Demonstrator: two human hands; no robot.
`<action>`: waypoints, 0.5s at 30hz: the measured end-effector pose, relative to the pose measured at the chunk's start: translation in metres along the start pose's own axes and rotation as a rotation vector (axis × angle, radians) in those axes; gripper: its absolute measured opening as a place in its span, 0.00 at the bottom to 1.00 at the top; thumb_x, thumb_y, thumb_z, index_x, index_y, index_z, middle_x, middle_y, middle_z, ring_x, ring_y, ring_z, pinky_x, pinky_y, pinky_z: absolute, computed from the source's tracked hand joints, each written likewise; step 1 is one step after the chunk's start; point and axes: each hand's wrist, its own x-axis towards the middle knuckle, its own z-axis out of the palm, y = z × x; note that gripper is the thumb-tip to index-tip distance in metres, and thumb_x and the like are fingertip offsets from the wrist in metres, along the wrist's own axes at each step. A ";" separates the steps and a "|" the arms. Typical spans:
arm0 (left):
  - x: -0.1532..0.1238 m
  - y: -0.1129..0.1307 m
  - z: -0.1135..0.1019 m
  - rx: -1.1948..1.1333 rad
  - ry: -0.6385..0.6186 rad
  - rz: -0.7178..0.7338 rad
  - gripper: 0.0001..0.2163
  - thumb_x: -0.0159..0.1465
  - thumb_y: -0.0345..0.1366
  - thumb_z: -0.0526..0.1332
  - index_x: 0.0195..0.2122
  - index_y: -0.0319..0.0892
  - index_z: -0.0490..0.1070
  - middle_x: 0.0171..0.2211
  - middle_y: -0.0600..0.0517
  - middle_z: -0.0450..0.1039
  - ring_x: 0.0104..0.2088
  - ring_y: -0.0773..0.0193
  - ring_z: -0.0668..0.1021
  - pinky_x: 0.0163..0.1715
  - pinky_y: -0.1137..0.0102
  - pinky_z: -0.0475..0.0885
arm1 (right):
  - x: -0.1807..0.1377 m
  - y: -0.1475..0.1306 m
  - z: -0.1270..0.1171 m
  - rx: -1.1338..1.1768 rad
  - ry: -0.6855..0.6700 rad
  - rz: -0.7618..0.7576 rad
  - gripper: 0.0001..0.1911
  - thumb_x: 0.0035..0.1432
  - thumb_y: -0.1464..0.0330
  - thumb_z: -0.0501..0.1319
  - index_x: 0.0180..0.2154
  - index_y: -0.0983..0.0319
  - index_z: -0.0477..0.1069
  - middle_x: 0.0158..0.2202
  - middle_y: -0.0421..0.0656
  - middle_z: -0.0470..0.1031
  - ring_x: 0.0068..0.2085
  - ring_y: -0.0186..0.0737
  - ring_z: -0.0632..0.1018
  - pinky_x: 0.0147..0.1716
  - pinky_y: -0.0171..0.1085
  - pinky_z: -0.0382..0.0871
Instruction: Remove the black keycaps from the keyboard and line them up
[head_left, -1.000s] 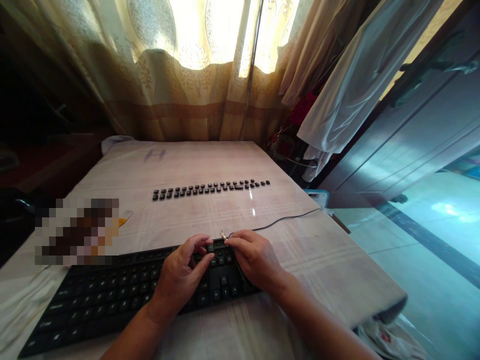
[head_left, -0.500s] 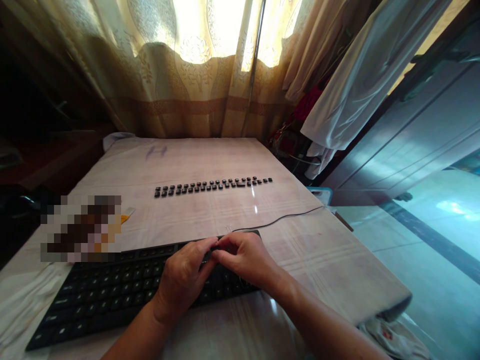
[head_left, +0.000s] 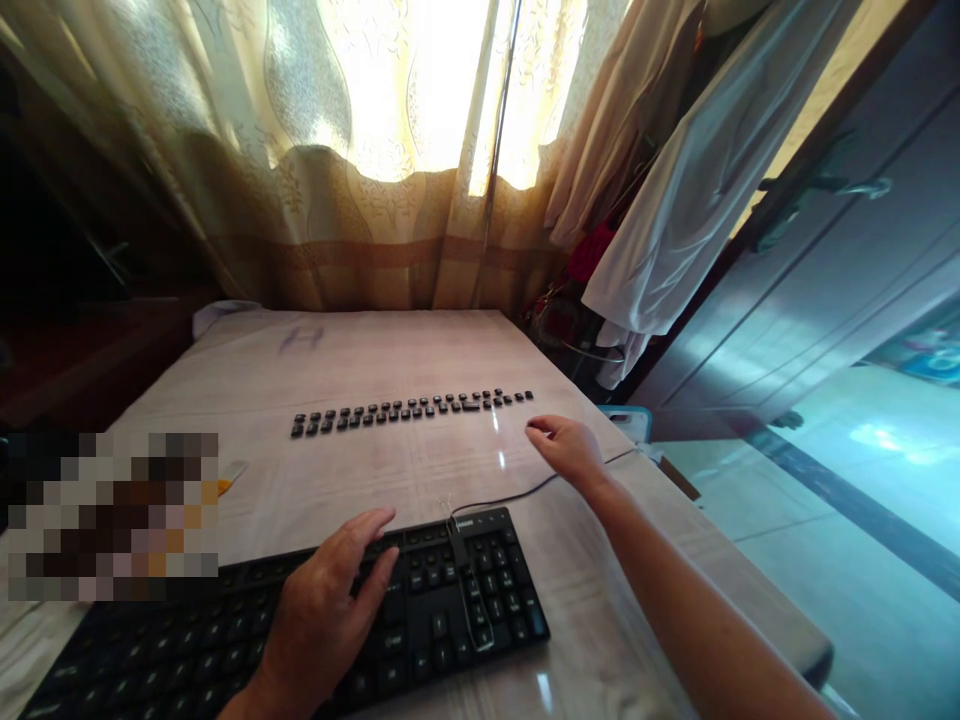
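A black keyboard lies at the near edge of the table. My left hand rests flat on its middle keys with the fingers stretched out, holding nothing. A thin wire tool with a dark handle lies on the keyboard just right of that hand. My right hand is stretched out over the table close to the right end of a row of loose black keycaps. Its fingertips are pinched together, and what they hold is too small to make out.
The keyboard's cable runs right across the cloth-covered table under my right wrist. A blurred patch covers the left side. Curtains hang behind, clothes and a cabinet door stand to the right.
My right hand left the keyboard's top edge and moved out to the right end of the keycap row. My left hand flattened on the keys. The wire tool now lies on the keyboard.
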 end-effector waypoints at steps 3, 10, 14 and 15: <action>0.003 -0.006 -0.003 0.044 0.027 -0.007 0.14 0.71 0.42 0.51 0.52 0.42 0.68 0.40 0.48 0.81 0.37 0.62 0.84 0.35 0.72 0.80 | 0.038 0.029 0.002 -0.090 0.062 0.108 0.12 0.59 0.68 0.60 0.41 0.61 0.80 0.40 0.46 0.82 0.42 0.46 0.80 0.41 0.38 0.69; 0.001 -0.019 -0.001 0.053 0.045 0.029 0.15 0.72 0.45 0.50 0.51 0.44 0.67 0.37 0.50 0.82 0.33 0.65 0.84 0.32 0.77 0.79 | 0.091 0.052 0.020 -0.166 0.119 0.206 0.10 0.60 0.66 0.61 0.40 0.62 0.78 0.38 0.46 0.82 0.41 0.44 0.79 0.37 0.36 0.66; -0.003 -0.024 0.003 0.018 0.024 0.024 0.15 0.71 0.46 0.50 0.52 0.47 0.67 0.38 0.52 0.83 0.32 0.66 0.84 0.30 0.80 0.78 | 0.109 0.054 0.028 -0.169 0.134 0.218 0.09 0.61 0.65 0.61 0.39 0.61 0.78 0.38 0.47 0.81 0.40 0.43 0.79 0.36 0.35 0.65; -0.003 -0.024 0.004 0.002 0.018 0.017 0.14 0.71 0.46 0.51 0.53 0.47 0.67 0.39 0.52 0.83 0.32 0.66 0.84 0.29 0.80 0.78 | 0.112 0.055 0.030 -0.168 0.134 0.214 0.09 0.61 0.65 0.61 0.39 0.61 0.78 0.38 0.47 0.81 0.40 0.43 0.79 0.36 0.35 0.65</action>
